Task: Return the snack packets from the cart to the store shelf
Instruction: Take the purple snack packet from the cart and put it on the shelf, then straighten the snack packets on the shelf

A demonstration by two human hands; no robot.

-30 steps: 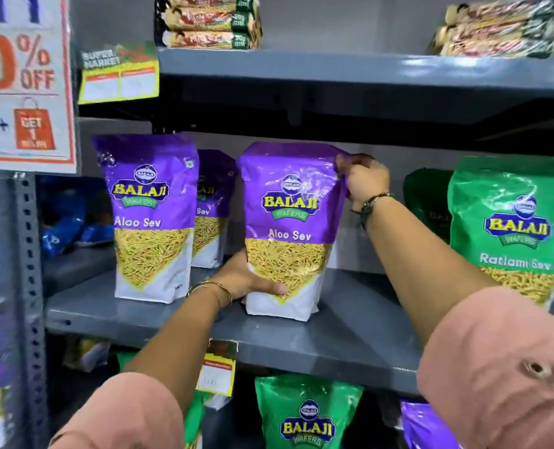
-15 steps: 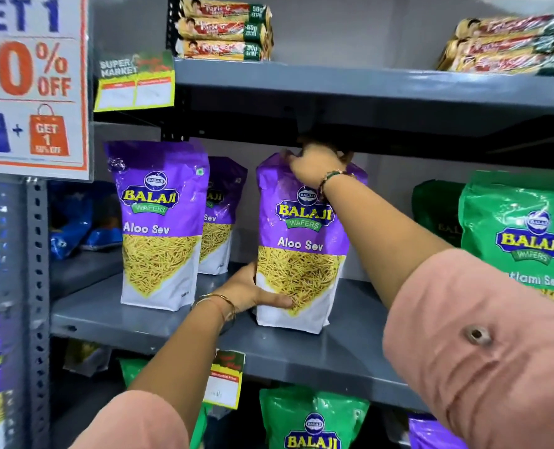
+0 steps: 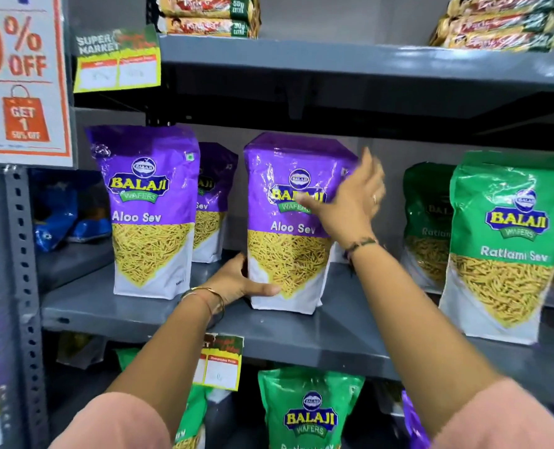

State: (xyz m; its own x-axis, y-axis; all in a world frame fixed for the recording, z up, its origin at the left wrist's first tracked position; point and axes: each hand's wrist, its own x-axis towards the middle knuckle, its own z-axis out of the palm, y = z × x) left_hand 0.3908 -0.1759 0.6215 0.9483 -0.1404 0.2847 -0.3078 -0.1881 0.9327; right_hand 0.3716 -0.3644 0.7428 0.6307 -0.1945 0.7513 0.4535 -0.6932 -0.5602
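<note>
A purple Aloo Sev packet (image 3: 288, 254) stands upright on the grey middle shelf (image 3: 301, 332). My left hand (image 3: 236, 283) grips its lower left corner, thumb across the front. My right hand (image 3: 350, 202) hovers in front of the packet's upper right side with fingers spread, blurred by motion; whether it touches the packet is unclear. To the left, another purple Aloo Sev packet (image 3: 149, 215) stands with a third purple packet (image 3: 214, 202) behind it. No cart is in view.
Green Ratlami Sev packets (image 3: 508, 247) stand at the right of the same shelf. Biscuit packs (image 3: 204, 14) lie on the upper shelf (image 3: 334, 63). More green packets (image 3: 311, 413) sit on the shelf below. A discount sign (image 3: 19, 79) hangs at the left.
My right hand has left the packet's top edge and dropped down to its upper right front, fingers now spread. My left hand has stayed at the packet's lower left corner.
</note>
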